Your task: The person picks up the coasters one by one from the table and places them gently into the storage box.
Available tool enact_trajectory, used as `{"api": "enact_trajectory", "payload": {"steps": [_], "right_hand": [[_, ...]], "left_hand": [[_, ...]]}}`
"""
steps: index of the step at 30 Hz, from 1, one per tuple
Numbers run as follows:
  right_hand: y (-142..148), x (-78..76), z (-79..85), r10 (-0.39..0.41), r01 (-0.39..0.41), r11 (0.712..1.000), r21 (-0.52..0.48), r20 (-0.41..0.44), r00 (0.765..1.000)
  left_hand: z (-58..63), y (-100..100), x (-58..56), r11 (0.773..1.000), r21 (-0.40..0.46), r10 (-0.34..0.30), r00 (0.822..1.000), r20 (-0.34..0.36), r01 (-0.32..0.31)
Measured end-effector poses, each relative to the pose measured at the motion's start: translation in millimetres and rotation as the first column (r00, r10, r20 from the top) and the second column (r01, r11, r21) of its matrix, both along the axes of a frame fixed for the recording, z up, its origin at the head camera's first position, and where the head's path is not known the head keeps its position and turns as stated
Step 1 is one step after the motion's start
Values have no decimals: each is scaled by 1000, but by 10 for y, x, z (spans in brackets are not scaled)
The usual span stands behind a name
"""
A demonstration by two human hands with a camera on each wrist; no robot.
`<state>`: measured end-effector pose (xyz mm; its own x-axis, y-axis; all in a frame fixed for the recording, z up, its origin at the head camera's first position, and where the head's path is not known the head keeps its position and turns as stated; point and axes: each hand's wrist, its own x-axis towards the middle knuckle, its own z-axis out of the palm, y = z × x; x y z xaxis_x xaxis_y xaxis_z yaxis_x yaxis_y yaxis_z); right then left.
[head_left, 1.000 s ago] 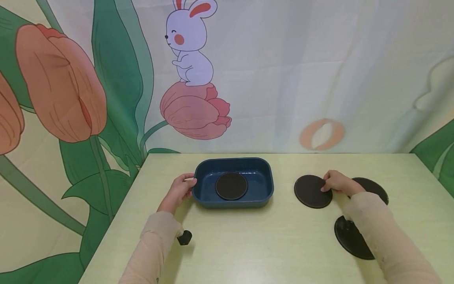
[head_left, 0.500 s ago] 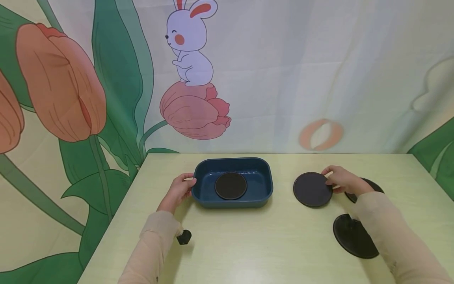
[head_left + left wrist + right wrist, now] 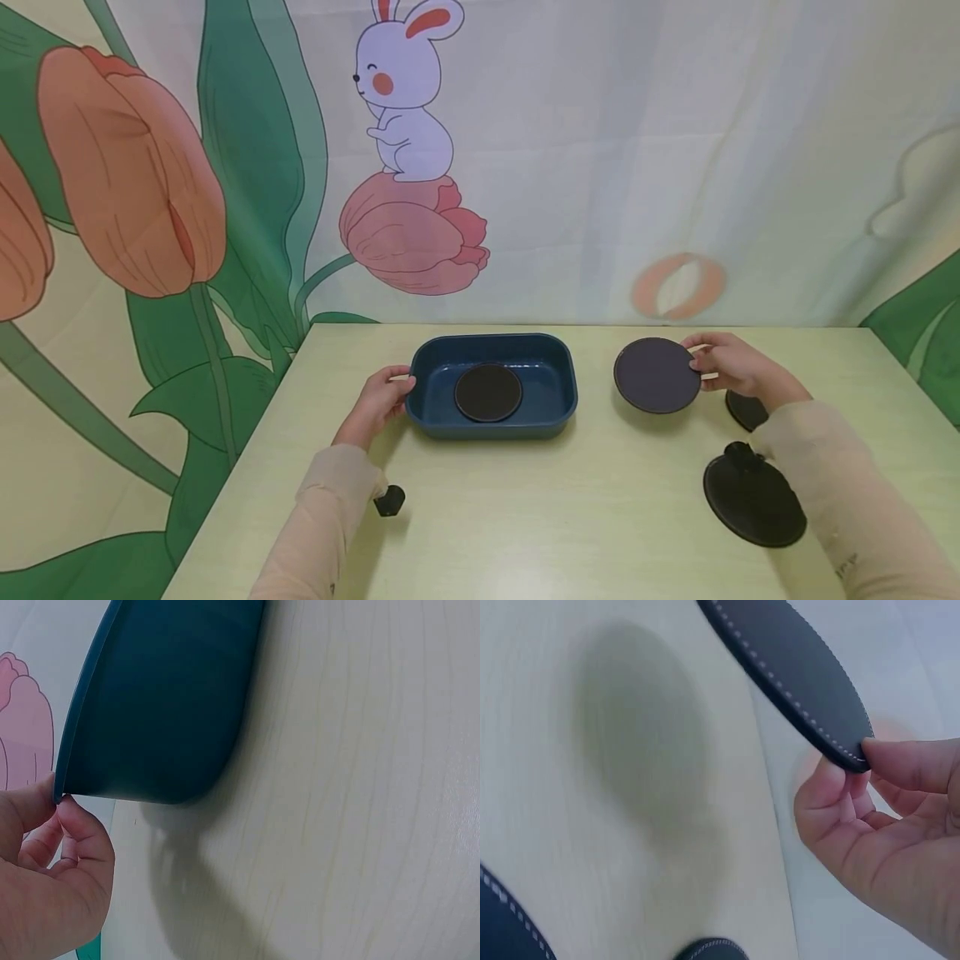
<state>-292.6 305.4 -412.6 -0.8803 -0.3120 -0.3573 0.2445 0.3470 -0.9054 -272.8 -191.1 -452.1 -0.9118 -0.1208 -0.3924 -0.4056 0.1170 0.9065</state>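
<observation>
A dark blue rectangular basin [image 3: 491,432] stands on the table, and my left hand [image 3: 377,402] pinches its left rim between thumb and fingers. Inside it lies a round black coaster [image 3: 488,392]. My right hand [image 3: 738,367] pinches another round black coaster [image 3: 657,375] by its right edge and holds it above the table. Pale stitching runs along the edge of this held coaster [image 3: 795,682] in the right wrist view. The left wrist view has my left hand [image 3: 64,870] at the corner of the basin [image 3: 161,705].
Two more round black coasters lie at the right: one coaster [image 3: 745,410] partly behind my right hand, the other coaster [image 3: 753,504] partly under my sleeve. A black wrist-worn piece [image 3: 390,501] shows by my left cuff. A printed curtain [image 3: 562,167] hangs behind the table [image 3: 540,517].
My right hand has gripped the coaster by its edge and lifted it off the table, tilting it. My left hand and the basin have stayed in place.
</observation>
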Motion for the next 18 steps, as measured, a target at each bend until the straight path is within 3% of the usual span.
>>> {"api": "enact_trajectory", "payload": {"steps": [10, 18], "right_hand": [[-202, -22, 49, -12, 16, 987, -160, 25, 1000], [-472, -58, 109, -9, 16, 979, -204, 35, 999]], "left_hand": [[1, -1, -1, 1000, -2, -1, 1000, -1, 1], [-5, -15, 10, 1000, -12, -12, 1000, -12, 12]]}}
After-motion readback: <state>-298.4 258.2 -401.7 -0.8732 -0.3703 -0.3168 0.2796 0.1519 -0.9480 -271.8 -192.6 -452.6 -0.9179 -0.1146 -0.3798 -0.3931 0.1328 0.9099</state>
